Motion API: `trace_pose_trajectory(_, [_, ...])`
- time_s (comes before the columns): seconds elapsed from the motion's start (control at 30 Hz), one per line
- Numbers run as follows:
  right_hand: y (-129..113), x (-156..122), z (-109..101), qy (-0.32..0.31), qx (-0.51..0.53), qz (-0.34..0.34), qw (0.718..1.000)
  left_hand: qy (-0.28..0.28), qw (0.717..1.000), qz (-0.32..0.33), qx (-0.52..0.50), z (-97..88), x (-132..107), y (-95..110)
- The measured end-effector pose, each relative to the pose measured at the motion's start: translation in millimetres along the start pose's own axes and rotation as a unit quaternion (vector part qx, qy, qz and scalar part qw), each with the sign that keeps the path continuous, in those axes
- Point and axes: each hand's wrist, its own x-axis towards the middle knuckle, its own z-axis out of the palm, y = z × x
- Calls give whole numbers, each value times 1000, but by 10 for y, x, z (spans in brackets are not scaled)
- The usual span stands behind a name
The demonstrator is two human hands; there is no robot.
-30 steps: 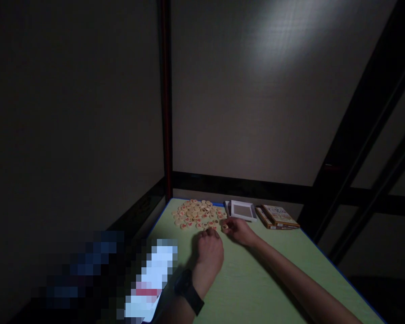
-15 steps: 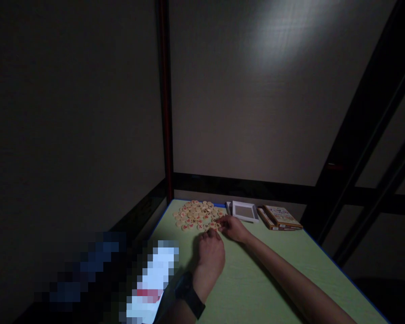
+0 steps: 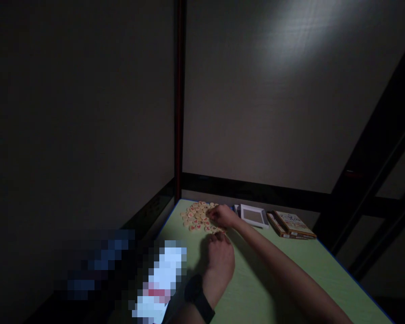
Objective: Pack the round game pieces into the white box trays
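Note:
Round wooden Chinese chess pieces [image 3: 193, 215], many marked in red, lie in a loose pile at the far left corner of the green table [image 3: 256, 279]. My right hand [image 3: 224, 216] reaches over the pile's right side. Its fingers are bent and pressed together at the pieces; what lies between the fingertips is hidden. Nearer to me, my left hand [image 3: 222, 258], with a black watch [image 3: 199, 297] on its wrist, has its fingers curled down at the near right edge of the pile. The hand itself covers whatever those fingers hold.
Right of the pile sits a white shallow box or tray [image 3: 254, 216]. Farther right, flat printed boxes [image 3: 292, 223] are stacked near the table's edge. A bright blurred-out screen [image 3: 165, 270] is at my lower left. Dark walls [image 3: 256, 112] stand behind and to the left.
My right hand has moved left and slightly up, from the pile's near right edge to over the pieces. My left hand stays at the near edge. The view has shifted slightly left.

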Motion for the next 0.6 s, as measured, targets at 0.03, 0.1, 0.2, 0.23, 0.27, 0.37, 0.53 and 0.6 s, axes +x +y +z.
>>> trace_pose_trajectory(0.03, [-55,39,12,-11,-18,-5,1000,-7,1000,-1,-1,-9,4,-1])
trace_pose_trajectory(0.1, [-142,99,23,-28,-61,-8,998,-19,1000,-3,-5,-34,13,-2])
trace_pose_trajectory(0.2, [-205,154,16,-44,-110,3,993,-18,1000,-4,-11,-66,19,-2])
trace_pose_trajectory(0.23, [-213,165,13,-50,-121,7,991,-16,1000,-5,-13,-72,19,-2])
trace_pose_trajectory(0.27, [-218,173,13,-55,-129,9,990,-15,1000,-6,-14,-75,19,-2])
trace_pose_trajectory(0.37, [-228,183,45,-64,-137,5,989,-17,1000,-7,-15,-75,19,-6])
trace_pose_trajectory(0.53, [-215,164,134,-59,-99,-6,993,-9,1000,-11,-25,-55,22,-18])
trace_pose_trajectory(0.6, [-176,153,133,-48,-66,-4,997,-5,1000,-7,-24,-45,19,-22])
